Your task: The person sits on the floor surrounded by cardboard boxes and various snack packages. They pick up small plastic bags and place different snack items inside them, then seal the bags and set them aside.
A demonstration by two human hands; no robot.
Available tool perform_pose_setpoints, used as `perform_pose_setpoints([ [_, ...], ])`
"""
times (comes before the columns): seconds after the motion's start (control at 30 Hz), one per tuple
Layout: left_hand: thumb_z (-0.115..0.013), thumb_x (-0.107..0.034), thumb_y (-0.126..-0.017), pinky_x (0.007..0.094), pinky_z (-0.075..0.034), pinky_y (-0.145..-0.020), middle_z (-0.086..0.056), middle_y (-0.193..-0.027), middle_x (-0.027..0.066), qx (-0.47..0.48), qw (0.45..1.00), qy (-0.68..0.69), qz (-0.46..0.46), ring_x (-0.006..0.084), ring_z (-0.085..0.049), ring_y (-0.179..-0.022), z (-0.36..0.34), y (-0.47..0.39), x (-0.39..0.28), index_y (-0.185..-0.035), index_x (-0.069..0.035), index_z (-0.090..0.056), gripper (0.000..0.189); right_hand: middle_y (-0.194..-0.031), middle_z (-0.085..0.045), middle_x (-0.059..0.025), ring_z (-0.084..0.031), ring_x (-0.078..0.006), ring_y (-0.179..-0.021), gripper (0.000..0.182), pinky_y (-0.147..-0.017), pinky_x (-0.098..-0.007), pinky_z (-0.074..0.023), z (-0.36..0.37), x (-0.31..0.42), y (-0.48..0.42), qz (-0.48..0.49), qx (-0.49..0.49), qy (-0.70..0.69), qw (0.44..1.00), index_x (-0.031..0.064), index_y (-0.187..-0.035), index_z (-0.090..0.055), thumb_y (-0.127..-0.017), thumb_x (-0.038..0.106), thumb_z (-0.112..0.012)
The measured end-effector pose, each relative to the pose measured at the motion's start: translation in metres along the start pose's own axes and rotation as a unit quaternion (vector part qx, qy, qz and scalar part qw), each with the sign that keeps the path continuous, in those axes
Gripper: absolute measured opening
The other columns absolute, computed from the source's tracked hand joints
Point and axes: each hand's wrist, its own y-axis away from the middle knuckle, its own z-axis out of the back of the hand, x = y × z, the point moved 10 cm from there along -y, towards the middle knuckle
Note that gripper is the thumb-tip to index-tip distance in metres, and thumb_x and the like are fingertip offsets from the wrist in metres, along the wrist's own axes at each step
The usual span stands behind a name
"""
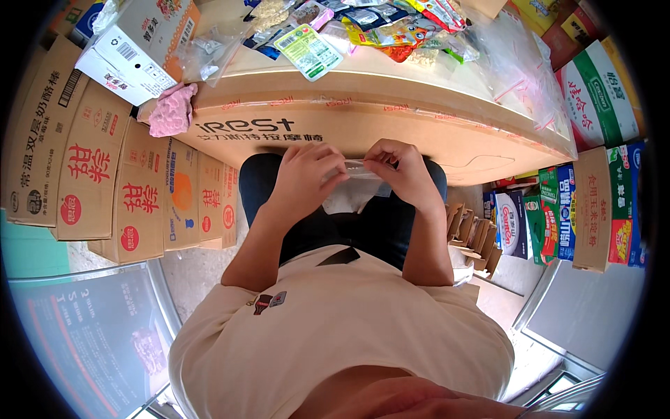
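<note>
Above my lap, both hands hold a clear plastic bag (361,170) by its upper edge. My left hand (309,175) grips one side between thumb and fingers, and my right hand (400,167) pinches the other side with curled fingers. The bag hangs down between my knees; whether it holds anything cannot be told. On the large cardboard box (387,125) before me lie many snack packets (384,31), with a green and white pouch (309,52) nearest me. A heap of clear zip bags (515,73) lies at the box's right end.
A pink cloth (172,110) hangs at the box's left corner, beside a white and orange carton (136,47). Cardboard cartons (89,162) are stacked on the left. Colourful cartons (596,94) stand on the right, near folded cardboard (473,235) low beside my leg.
</note>
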Motion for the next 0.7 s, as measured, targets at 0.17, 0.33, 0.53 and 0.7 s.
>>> perform_pose_setpoints([
  [0.17,-0.069,-0.019,-0.086,0.0408,-0.043,-0.085,-0.064,-0.096,0.0036,-0.044,0.999,-0.002,0.02,0.0275,-0.06,-0.094,0.005,0.003,0.008,-0.088,-0.007,-0.063,0.013,-0.076,-0.063,-0.0003,-0.056,-0.0059,-0.071,0.005,-0.067,-0.0222,-0.0457,0.009,-0.007,-0.004,0.023,-0.058,-0.018,0.998,-0.0004,-0.084,-0.064,-0.086,-0.001,-0.069],
  [0.33,-0.063,-0.012,-0.091,0.0394,-0.046,-0.072,-0.06,-0.086,0.0107,-0.065,0.996,0.042,0.05,0.031,-0.058,-0.079,0.009,0.003,0.017,-0.089,0.0,-0.061,0.013,-0.076,-0.063,-0.0046,-0.059,-0.0085,-0.073,0.004,-0.07,-0.0248,-0.05,0.006,-0.006,-0.01,0.041,-0.051,-0.038,0.997,-0.0039,-0.085,-0.061,-0.086,-0.003,-0.066],
  [0.53,-0.061,-0.007,-0.093,0.036,-0.045,-0.06,-0.058,-0.078,0.0151,-0.122,0.986,0.091,0.072,0.0307,-0.056,-0.067,0.019,0.008,0.035,-0.081,0.006,-0.059,0.018,-0.084,-0.066,-0.0101,-0.063,-0.0189,-0.08,0.006,-0.073,-0.0316,-0.0499,0.002,0.0,-0.024,0.091,-0.07,-0.005,0.993,-0.0018,-0.092,-0.063,-0.092,0.004,-0.06],
  [0.7,-0.066,-0.003,-0.088,0.0321,-0.048,-0.059,-0.061,-0.079,0.014,-0.118,0.978,0.092,0.143,0.0239,-0.06,-0.064,0.027,0.016,0.056,-0.083,0.006,-0.062,0.011,-0.106,-0.065,-0.0156,-0.062,-0.0348,-0.099,0.015,-0.083,-0.0452,-0.0475,0.005,0.022,-0.053,0.177,-0.128,0.136,0.966,0.0048,-0.107,-0.062,-0.094,0.01,-0.057],
])
